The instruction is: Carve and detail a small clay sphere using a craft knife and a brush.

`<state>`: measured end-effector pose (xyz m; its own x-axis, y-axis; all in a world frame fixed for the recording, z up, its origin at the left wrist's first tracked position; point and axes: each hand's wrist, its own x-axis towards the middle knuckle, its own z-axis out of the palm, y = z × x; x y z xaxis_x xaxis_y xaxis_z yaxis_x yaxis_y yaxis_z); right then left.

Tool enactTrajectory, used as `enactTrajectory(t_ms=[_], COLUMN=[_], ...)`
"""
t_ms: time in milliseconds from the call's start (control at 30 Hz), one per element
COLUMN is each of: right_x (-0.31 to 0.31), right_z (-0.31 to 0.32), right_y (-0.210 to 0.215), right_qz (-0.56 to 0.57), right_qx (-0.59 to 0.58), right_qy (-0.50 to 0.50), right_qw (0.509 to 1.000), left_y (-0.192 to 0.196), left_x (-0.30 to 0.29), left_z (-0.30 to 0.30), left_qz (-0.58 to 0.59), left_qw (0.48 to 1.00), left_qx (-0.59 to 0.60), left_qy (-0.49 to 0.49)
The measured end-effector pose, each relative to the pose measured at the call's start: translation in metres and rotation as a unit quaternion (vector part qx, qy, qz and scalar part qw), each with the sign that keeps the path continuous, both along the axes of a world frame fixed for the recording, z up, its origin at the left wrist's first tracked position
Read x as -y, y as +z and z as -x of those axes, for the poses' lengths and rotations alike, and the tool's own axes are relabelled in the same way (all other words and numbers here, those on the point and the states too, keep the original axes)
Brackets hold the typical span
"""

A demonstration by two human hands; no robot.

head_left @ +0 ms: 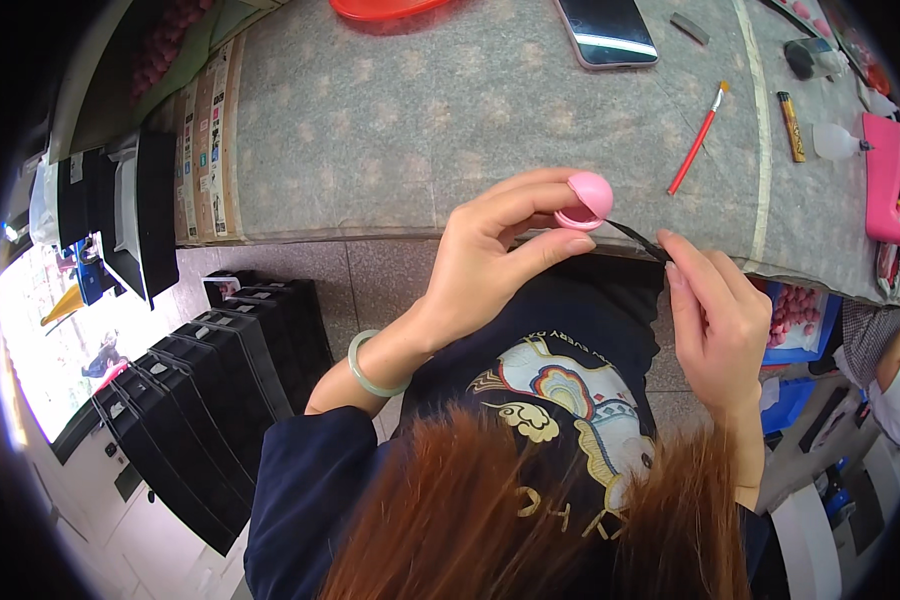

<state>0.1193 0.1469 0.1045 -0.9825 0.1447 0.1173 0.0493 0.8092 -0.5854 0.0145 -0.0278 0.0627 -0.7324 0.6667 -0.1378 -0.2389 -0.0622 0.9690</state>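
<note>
Head view: left grip point(490, 240) pinches pink shell point(592, 192) between fingertips point(575, 243); right grip point(718, 315) pinches, seemingly, black tool point(642, 240).

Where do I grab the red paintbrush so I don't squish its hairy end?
Probably pinch the red paintbrush midway along its slim handle, reaching down from the near side. It lies flat, with its bristles pointing away from the person and nothing lying across the handle.
</note>
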Motion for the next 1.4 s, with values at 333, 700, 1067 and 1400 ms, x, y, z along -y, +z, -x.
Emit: enactTrajectory(t_ms=[333, 700, 1067, 1400], right_x=[0.007, 0.01, 0.021, 0.026], right_z=[0.002, 0.025, 0.031, 0.038], right_y=[-0.001, -0.03, -0.056, -0.064], right_qz=[-0.024, 0.555, 0.532, 0.341], right_qx=[-0.017, 0.141, 0.083, 0.026], right_qy=[0.017, -0.137, -0.105, -0.082], right_qw=[0.999, 0.808, 0.836, 0.936], left_y=[-0.004, -0.014, -0.018, -0.03], left_x=[0.0, -0.008, -0.007, -0.004], left_z=[-0.005, -0.003, -0.002, 0.002], left_qz=[0.107, 0.093, 0.045, 0.098], left_qw=[0.989, 0.949, 0.999, 0.993], left_qx=[-0.09, -0.295, 0.015, -0.064], left_qy=[0.048, -0.052, -0.001, 0.002])
